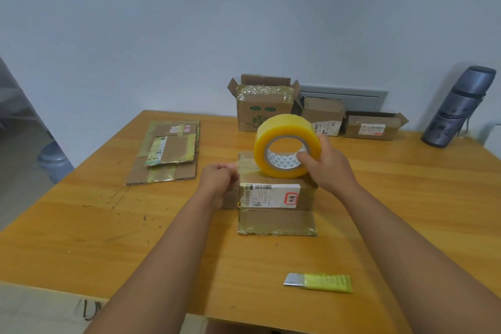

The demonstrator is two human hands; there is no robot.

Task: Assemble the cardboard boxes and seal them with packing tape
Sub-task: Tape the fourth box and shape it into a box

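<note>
1. Nearest the viewer: a small yellow-handled utility knife with a grey metal blade end (pixel 318 282) lies flat on the orange-brown wooden surface (pixel 135 225), apart from both hands. Judgement: parked within reach of the right arm for cutting the tape.

2. Centre: a small brown cardboard box with a white shipping label (pixel 273 198) sits on the surface, its near flap folded down flat toward the viewer. Top seam faces up, which suits taping from above.

3. Right hand (pixel 325 168) holds a wide roll of yellow-tinted clear packing tape (pixel 284 146) upright on edge on the box top; thumb hooked into the white core, fingers curled over the outer rim. This grip likely lets the roll turn while staying pinned against the box.

4. Left hand (pixel 219 176) is at the box's left edge, fingers curled together. Appears to pinch the free tape end just beside the box; the strip itself is too faint to confirm. Judgement: anchoring the end while the roll pays out across the seam.

5. Left, further back: flattened brown cardboard boxes with old tape (pixel 166 152) lie stacked, presumably awaiting assembly.

6. Far edge, against the wall: three assembled open-topped cardboard boxes (pixel 320 114) in a row, flaps up, unsealed. A grey metal flask (pixel 458 108) leans at far right.
</note>
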